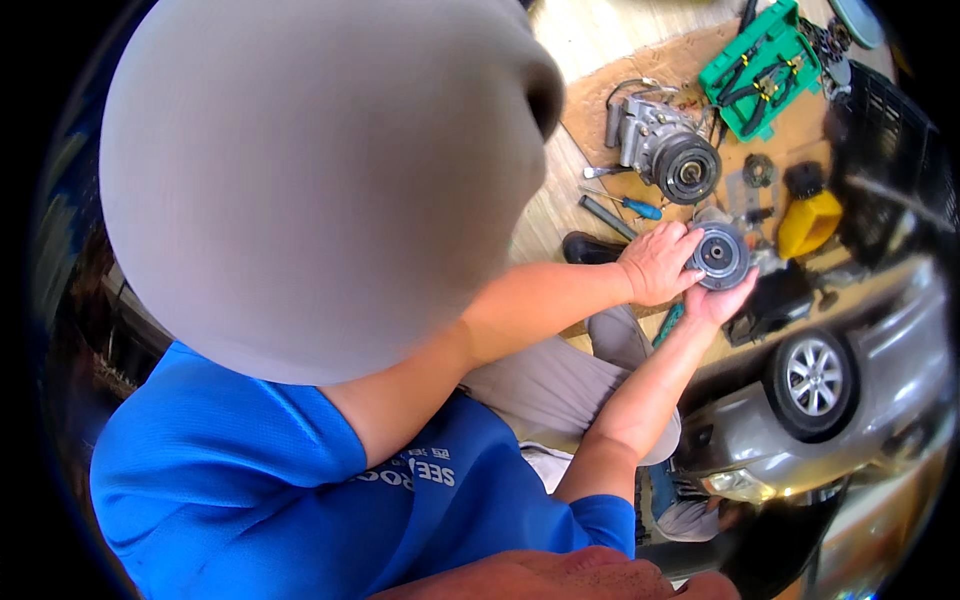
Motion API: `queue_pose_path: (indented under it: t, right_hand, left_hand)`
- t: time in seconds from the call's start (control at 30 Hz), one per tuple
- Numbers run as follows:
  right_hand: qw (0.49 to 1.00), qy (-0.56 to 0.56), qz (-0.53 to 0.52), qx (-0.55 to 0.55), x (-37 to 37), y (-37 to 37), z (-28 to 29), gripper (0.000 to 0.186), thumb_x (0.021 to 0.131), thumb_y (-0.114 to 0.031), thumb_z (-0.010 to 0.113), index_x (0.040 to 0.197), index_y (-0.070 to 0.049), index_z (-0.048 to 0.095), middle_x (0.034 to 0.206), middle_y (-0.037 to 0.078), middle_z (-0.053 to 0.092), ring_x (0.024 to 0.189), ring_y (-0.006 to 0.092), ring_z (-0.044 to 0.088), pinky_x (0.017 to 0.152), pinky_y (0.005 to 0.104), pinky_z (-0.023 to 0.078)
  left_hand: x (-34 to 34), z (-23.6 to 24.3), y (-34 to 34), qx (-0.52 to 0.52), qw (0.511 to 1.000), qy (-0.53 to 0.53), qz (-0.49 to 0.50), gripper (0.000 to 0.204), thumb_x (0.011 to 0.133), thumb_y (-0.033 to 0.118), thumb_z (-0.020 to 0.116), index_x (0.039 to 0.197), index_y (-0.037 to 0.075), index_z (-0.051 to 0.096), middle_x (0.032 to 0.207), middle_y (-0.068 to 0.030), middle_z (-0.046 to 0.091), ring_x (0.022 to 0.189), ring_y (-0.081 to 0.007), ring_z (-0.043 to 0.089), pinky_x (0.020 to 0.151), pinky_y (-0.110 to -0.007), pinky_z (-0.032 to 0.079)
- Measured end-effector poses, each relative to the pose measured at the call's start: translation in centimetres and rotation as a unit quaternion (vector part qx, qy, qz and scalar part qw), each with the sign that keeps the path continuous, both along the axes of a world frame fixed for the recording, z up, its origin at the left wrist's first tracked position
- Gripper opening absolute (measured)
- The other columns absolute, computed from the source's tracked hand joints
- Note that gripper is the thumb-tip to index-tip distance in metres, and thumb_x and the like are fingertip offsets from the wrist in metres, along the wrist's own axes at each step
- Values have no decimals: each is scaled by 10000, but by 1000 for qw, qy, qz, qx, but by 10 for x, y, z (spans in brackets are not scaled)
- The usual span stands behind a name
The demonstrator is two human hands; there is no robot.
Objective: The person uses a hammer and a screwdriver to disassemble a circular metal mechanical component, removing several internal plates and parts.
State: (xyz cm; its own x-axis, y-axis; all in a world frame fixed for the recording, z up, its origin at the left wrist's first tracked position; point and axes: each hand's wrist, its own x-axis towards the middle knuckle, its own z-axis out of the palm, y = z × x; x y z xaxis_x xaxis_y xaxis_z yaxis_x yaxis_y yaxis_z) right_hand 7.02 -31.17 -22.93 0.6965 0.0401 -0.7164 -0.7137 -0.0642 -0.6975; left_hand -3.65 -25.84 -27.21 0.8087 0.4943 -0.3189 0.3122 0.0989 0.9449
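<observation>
A round metal disc (730,262) with a dark rim, a pale grey face and a small central hole is held between the two hands. Its left edge is gripped by the left hand (658,264), whose fingers are partly curled, with the tips set on the rim and face. From below, the disc is cradled by the right hand (718,302), which is turned palm up and half open, its fingers bent around the lower edge; how firmly it is pressed cannot be told.

The disc is positioned near the dark pulley (688,168) of a metal machine unit (640,130), which is set on a brown cardboard sheet (600,100). Beside that unit, a green tool case (745,75) is laid open, with black-and-yellow tools (765,90) kept inside. To the left of the disc, a blue-handled screwdriver (641,209) and a dark tube (606,217) are placed close together. To its right, a yellow object (808,223) is seen. A grey car (905,350) is partly shown at the lower right.
</observation>
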Motion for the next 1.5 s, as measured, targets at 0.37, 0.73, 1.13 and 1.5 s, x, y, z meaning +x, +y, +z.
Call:
queue_pose_path:
  t: [0.37,0.73,1.13,1.5]
  right_hand:
    - [1000,16,9,-16,6,5,-10,661,955,-527,216,1296,-30,488,1278,163,564,1210,332,510,1041,467,395]
    - [986,13,98,133,6,13,-1,675,890,-507,403,1360,-23,425,1398,246,424,1302,390,404,1096,515,307]
    - [988,35,64,139,6,10,-3,650,890,-490,398,1358,-39,441,1391,214,447,1311,376,399,1108,512,287]
    - [984,18,121,130,6,5,-6,714,896,-497,380,1416,-10,340,1391,230,442,1295,358,424,1106,479,304]
  left_hand:
    - [-5,2,7,-26,999,25,23,648,795,324,661,1319,15,438,1140,-187,476,1084,-361,484,946,-435,415]
    - [-7,6,16,11,998,-9,65,733,789,286,675,1390,35,337,1297,-201,424,1128,-377,468,983,-444,403]
    - [-9,5,21,0,999,-8,38,755,775,274,698,1390,27,335,1297,-210,421,1136,-389,463,990,-447,399]
    - [-8,3,17,-3,1000,2,14,742,789,260,684,1389,-4,336,1260,-214,438,1120,-384,469,984,-445,401]
